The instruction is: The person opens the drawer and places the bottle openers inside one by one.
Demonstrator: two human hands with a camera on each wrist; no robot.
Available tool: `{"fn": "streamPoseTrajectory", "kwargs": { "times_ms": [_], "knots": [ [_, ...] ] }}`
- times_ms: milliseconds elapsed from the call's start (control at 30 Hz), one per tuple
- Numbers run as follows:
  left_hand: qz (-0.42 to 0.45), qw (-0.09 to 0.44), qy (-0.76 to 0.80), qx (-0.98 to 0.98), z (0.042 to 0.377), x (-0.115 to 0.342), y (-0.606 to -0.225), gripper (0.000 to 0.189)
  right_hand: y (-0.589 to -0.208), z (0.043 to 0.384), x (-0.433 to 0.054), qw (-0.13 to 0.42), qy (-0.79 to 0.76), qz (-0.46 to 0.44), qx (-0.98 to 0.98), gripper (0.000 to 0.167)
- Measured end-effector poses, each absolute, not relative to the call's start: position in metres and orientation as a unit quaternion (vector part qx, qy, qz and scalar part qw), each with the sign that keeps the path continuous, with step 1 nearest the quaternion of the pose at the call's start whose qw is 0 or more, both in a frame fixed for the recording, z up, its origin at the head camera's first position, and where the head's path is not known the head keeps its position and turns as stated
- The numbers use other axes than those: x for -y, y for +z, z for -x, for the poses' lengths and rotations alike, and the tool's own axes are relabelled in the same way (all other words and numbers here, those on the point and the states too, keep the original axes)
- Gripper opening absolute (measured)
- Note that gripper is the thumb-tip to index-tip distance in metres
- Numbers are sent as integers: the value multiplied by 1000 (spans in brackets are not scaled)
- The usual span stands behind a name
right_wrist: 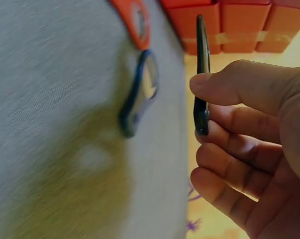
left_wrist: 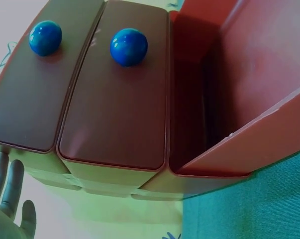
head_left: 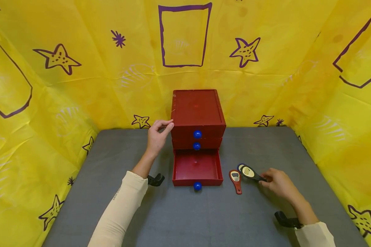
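My right hand [head_left: 279, 183] pinches the dark handle of a black bottle opener [head_left: 249, 172] between thumb and fingers; in the right wrist view the opener [right_wrist: 202, 47] is raised off the table, edge-on. Below it lie a blue bottle opener [right_wrist: 139, 94], mostly covered in the head view, and a red bottle opener [head_left: 238, 187]. A red drawer cabinet [head_left: 196, 108] stands at the middle, its bottom drawer [head_left: 198, 182] pulled out with nothing inside. My left hand [head_left: 158, 138] touches the cabinet's upper left front edge, fingers extended in the left wrist view.
The two upper drawers are closed, each with a blue knob [head_left: 197, 134]. Another blue knob [head_left: 197, 186] juts forward from the pulled-out drawer. A grey cloth covers the table [head_left: 185, 219]. Yellow sheets [head_left: 89, 85] with purple drawings hang behind and at both sides.
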State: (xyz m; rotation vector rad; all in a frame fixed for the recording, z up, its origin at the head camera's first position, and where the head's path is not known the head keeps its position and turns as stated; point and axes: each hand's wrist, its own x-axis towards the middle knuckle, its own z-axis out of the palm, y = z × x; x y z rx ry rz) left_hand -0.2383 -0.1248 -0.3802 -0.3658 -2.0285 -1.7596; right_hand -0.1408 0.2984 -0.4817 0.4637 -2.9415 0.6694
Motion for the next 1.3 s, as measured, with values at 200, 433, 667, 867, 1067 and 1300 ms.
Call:
{"fn": "streamPoseTrajectory", "kwargs": {
  "times_ms": [200,433,667,867,1067,1300],
  "knots": [
    [129,214,-643,723,239,124,-382,19,-464,151,-283,57,250,-161,953,12],
    [126,212,-642,726,239,123,-383,20,-450,162,-257,61,270,-203,939,13],
    [123,218,-639,727,238,122,-381,19,-446,178,-223,54,282,-244,926,12],
    [122,220,-634,731,237,122,-381,19,-445,191,-190,43,282,-271,919,11],
    [118,224,-630,734,237,121,-381,19,-448,201,-156,20,259,-286,922,13],
    [121,230,-625,736,237,121,-382,19,-461,211,-122,-18,225,-290,930,15]
  ]
}}
